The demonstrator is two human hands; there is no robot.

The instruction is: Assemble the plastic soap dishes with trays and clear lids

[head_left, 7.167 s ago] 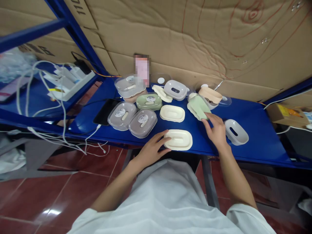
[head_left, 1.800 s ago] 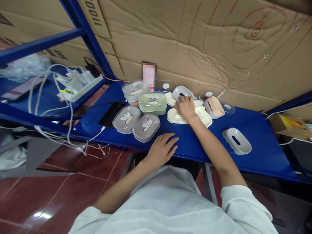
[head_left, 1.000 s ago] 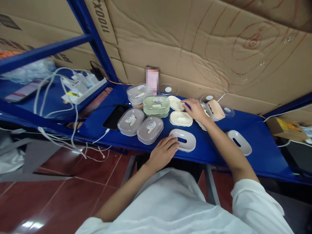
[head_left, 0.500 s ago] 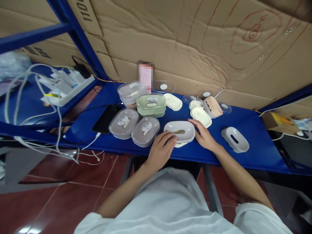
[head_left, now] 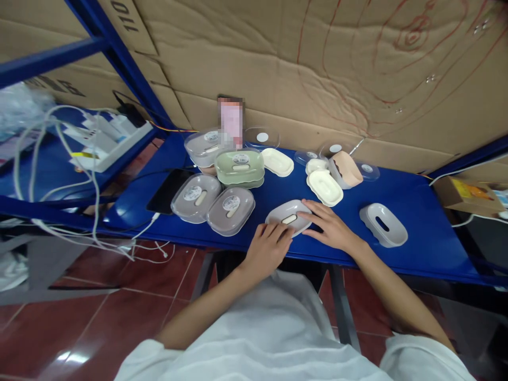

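A light grey soap dish [head_left: 280, 211] with a slotted middle sits near the table's front edge, a cream piece [head_left: 289, 219] showing through its slot. My left hand [head_left: 270, 243] has its fingers curled over the dish's near rim. At the dish's right end, my right hand [head_left: 329, 225] grips the rim with its fingers partly spread. Another grey slotted dish [head_left: 391, 227] lies apart to the right. Cream trays [head_left: 326, 188] and a peach-and-grey dish [head_left: 347, 169] are behind my right hand. What lies under the held dish is hidden.
Lidded grey soap boxes [head_left: 231, 211] and a green one [head_left: 240, 168] stand left of my hands. A phone [head_left: 231, 121] leans on the cardboard at the back, near clear lids [head_left: 262, 137]. A black tablet [head_left: 169, 193] and white cables [head_left: 95, 201] lie at the left.
The grey dish has gone from raised and tilted to lower on the table, and a cream piece now shows in its slot. My right fingers have come further over its rim.
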